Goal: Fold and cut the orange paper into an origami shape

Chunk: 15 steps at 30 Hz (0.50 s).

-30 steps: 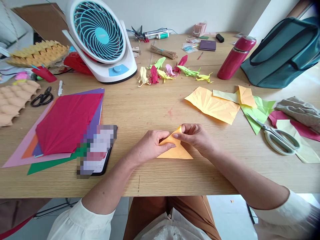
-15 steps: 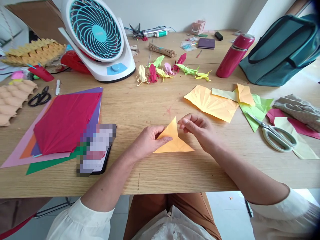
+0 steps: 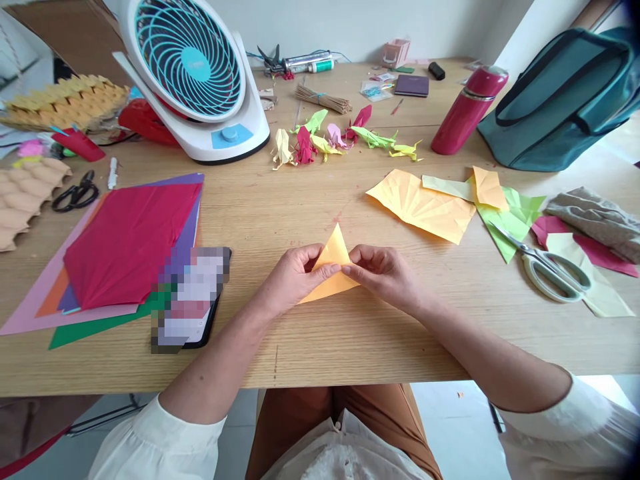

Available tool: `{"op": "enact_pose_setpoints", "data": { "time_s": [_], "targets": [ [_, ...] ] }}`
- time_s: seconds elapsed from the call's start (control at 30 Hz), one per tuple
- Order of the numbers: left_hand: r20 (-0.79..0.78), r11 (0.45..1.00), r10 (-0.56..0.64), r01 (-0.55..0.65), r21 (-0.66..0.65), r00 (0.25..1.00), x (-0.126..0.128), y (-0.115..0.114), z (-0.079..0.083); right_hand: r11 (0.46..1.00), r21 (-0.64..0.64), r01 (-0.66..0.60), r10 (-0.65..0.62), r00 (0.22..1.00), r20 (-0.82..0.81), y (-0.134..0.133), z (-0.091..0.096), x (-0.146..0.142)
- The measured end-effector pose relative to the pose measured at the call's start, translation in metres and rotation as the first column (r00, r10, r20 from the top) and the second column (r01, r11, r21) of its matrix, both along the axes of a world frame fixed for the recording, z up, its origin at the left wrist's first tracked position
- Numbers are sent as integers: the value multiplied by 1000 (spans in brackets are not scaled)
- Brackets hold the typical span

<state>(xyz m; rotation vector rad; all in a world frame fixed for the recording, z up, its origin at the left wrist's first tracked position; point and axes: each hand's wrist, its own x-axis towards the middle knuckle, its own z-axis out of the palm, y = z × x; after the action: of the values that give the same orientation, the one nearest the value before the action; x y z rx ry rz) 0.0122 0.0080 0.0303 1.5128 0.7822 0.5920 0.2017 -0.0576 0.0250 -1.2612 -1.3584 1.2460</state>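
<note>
A folded piece of orange-yellow paper (image 3: 334,252) is held between both hands above the wooden table, one pointed corner up. My left hand (image 3: 299,275) pinches its left side, thumb on the front and fingers behind. On the right side my right hand (image 3: 384,275) pinches the paper too, its thumb tip close to the left thumb near the middle. The lower right corner is hidden behind the right hand. To the right lies a creased orange-yellow sheet (image 3: 420,208).
Left are stacked coloured papers (image 3: 130,240) and a phone (image 3: 193,300). Behind stand a fan (image 3: 233,137), several folded paper figures (image 3: 327,141), a red bottle (image 3: 467,113) and a teal bag (image 3: 560,113). Scissors (image 3: 557,273) lie on paper scraps at right; black scissors (image 3: 75,193) lie far left.
My right hand has moved left and down and now grips the paper's right side, which it was apart from before. The paper has turned, its upper tip shifting left.
</note>
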Motion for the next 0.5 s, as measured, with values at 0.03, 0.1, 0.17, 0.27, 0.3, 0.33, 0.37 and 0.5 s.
{"op": "enact_pose_setpoints", "data": {
  "time_s": [0.03, 0.1, 0.17, 0.27, 0.3, 0.33, 0.37, 0.5],
  "targets": [
    [4, 1000, 7, -7, -6, 1000, 0, 0, 0, 1000, 22, -4, 3, 999, 39, -1, 0, 0],
    [15, 999, 18, -17, -29, 1000, 0, -1, -1, 999, 46, -15, 10, 993, 117, -2, 1, -2],
    [18, 999, 24, -23, -49, 1000, 0, -2, -2, 998, 50, -26, 17, 985, 169, -4, 1, -3],
    [28, 998, 31, -30, -58, 999, 0, -2, -2, 998, 55, -18, 8, 984, 179, -5, 2, -5],
    [37, 997, 31, -29, -72, 999, 0, -2, -1, 998, 54, -12, 2, 986, 165, -5, 2, -5],
    [49, 995, 27, -22, -95, 998, 0, -2, -1, 998, 55, -5, -3, 989, 150, -5, 2, -6],
    [62, 992, 18, -11, -125, 998, 0, -2, 0, 998, 58, 0, -8, 990, 138, -5, 3, -6],
    [91, 974, 11, 10, -227, 996, 0, -4, 4, 997, 78, 18, -30, 989, 146, -5, 7, -8]
  ]
}}
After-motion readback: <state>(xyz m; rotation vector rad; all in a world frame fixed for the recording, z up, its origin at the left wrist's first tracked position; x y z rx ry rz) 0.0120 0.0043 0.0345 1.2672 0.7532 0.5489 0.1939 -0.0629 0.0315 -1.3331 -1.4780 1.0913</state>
